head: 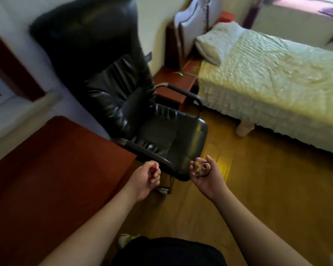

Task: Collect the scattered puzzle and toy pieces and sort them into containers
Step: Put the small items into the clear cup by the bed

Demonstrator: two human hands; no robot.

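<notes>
My left hand (pixel 145 178) curls round a small red piece (pixel 154 166), my right hand (pixel 205 174) cups small yellowish toy pieces (pixel 198 167) loosely over the wooden floor (pixel 258 189), so tilting could spill them.

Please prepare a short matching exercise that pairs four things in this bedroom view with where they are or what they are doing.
Things:
1. left hand
2. right hand
3. black office chair
4. white pillow

States or places:
a. lies at the head of the bed
b. curled round something small and red
c. stands beside the reddish-brown desk
d. holds a few small toy pieces

Pairs: 1-b, 2-d, 3-c, 4-a
</notes>
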